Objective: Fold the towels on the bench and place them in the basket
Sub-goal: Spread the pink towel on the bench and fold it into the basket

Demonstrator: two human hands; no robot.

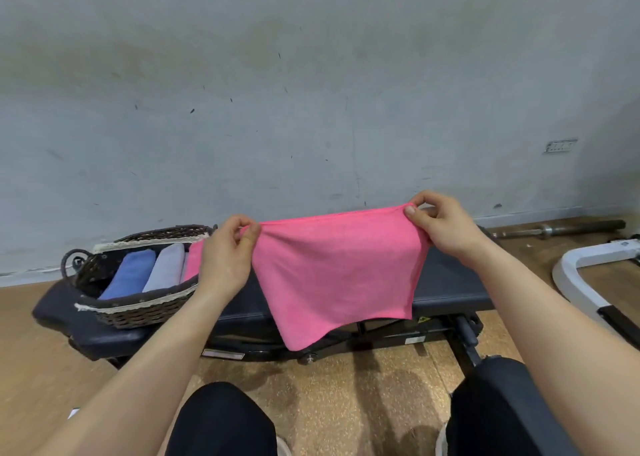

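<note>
Pink towel (339,275) is up in the air in front of me, spread open over the middle of the dark padded surface (450,282). My left hand (228,247) pinches the top corner at 9 o'clock and my right hand (440,227) pinches the top corner at 3 o'clock, thumb against fingers on the hem each side. Long axis = top edge, running 9 to 3 and tilted a bit up toward the right hand. Cloth hangs toward 6 o'clock with an uneven lower edge. The low corner, on the left side, drops past the surface's near edge in view; I can't tell if the cloth touches the pad. Key relation: the towel faces me square-on and is stretched between both hands, so I'd judge the next fold is either one corner carried across to the other or a lay-down onto the pad right below. The basket (138,311) sits on the surface's end at 9 o'clock from the towel, just beside my left hand, so that hand is nearer for the drop. Inside, side by side: blue towel (133,275), grey towel (166,268), then a strip of a second pink towel (194,259) at the 3 o'clock end, partly hidden behind my left hand. Can't judge the room left in there. Risk: limp cloth, so the corners may drift out of line on the fold.
</note>
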